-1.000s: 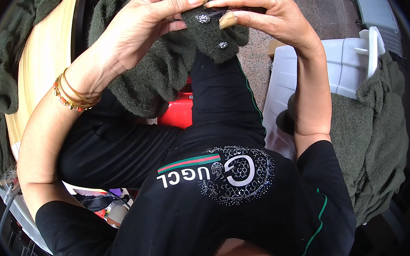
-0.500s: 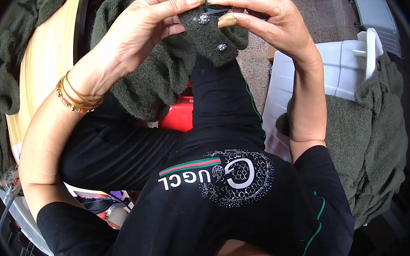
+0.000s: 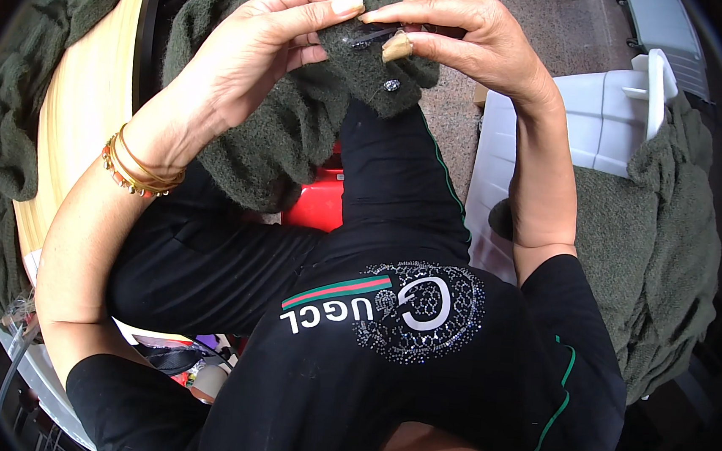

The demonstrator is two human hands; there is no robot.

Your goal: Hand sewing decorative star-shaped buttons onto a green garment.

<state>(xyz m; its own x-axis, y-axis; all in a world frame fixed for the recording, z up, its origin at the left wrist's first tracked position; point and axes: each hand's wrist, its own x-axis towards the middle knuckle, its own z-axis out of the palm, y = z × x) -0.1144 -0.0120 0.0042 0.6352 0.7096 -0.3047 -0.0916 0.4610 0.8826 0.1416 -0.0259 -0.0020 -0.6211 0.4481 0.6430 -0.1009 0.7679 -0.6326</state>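
Head view, one entry per item, each placed against the dark green knit garment (image 3: 292, 127) in our lap.

Garment: fuzzy knit, draped over our black-trousered knee, its upper edge lifted between both hands. A small silver button (image 3: 391, 85) shows on its front, just below the pinched edge.

Left hand (image 3: 255, 56): clenched on the garment's upper edge, thumb and forefinger pinching the knit. Gold and bead bangles (image 3: 136, 170) ring the wrist, left of the garment's lower fold.

Right hand (image 3: 469, 35): fingers closed in a pinch on the same edge, touching the knit just right of the left hand; a small dark thing lies under the fingertips, too small for us to tell what.

Left of the garment: pale wooden table edge (image 3: 82, 110), curved, with more green knit heaped on it (image 3: 14, 113).

Right of the garment: white plastic chair (image 3: 598, 117), a second green pile (image 3: 656, 249) draped over it. Bare speckled floor (image 3: 564, 21) between garment and chair gives open room.

Below the garment: red plastic object (image 3: 316, 205), partly hidden.

Nearer us: black shirt bearing a rhinestone round emblem (image 3: 418, 310) and a green-and-red stripe.
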